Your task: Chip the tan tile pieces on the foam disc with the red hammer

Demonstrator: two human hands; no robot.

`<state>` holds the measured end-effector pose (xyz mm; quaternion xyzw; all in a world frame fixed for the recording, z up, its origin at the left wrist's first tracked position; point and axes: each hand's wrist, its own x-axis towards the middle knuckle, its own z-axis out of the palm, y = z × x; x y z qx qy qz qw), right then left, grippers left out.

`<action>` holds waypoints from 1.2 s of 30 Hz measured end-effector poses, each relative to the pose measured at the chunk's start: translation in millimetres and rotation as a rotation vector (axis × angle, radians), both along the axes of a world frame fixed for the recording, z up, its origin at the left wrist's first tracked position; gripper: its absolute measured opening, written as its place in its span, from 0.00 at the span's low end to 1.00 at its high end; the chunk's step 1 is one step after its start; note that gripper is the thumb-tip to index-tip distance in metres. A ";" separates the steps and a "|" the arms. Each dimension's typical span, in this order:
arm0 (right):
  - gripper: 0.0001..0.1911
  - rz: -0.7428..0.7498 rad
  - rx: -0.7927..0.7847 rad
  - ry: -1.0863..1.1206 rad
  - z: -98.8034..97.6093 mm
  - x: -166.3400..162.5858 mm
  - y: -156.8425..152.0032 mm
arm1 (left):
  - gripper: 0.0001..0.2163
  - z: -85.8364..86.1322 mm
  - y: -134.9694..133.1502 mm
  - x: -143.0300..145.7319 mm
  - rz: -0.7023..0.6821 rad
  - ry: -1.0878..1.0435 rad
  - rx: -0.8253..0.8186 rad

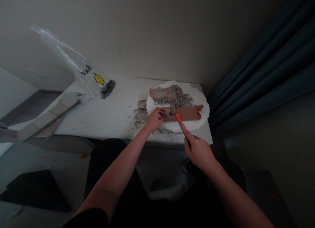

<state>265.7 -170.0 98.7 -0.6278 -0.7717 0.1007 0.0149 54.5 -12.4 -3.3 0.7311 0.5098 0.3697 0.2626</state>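
Note:
My right hand (199, 149) is wrapped round the handle of a hammer (179, 119) with a red neck and a grey head. The hammer head rests on or just above a brown cardboard strip (190, 113). My left hand (155, 119) is at the strip's left end, its fingers curled together; what lies between them is too small to make out. Under the strip is a rough-edged white slab (203, 105). Behind it lies a cracked brown piece (163, 93) with grey crumbs (185, 99) around it.
More grey rubble (140, 118) is scattered on the white table (110, 118), left of the slab. A clear plastic bag (83, 73) with dark bits at its bottom leans against the wall. Flat boards (54, 116) lie at the table's left end. A dark curtain (265, 57) hangs on the right.

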 end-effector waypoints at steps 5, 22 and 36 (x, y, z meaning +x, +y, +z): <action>0.39 0.013 -0.049 -0.098 -6.7 -4.8 1.6 | 0.15 4.5 3.1 -12.9 0.159 -0.044 -0.003; 0.37 -0.062 -0.017 -0.056 -9.3 7.7 12.2 | 0.08 -17.8 -3.6 -69.6 0.248 0.750 -0.385; 0.37 -0.112 -0.038 0.023 -8.3 21.0 23.3 | 0.12 -28.1 -9.2 -57.9 0.213 0.849 -0.383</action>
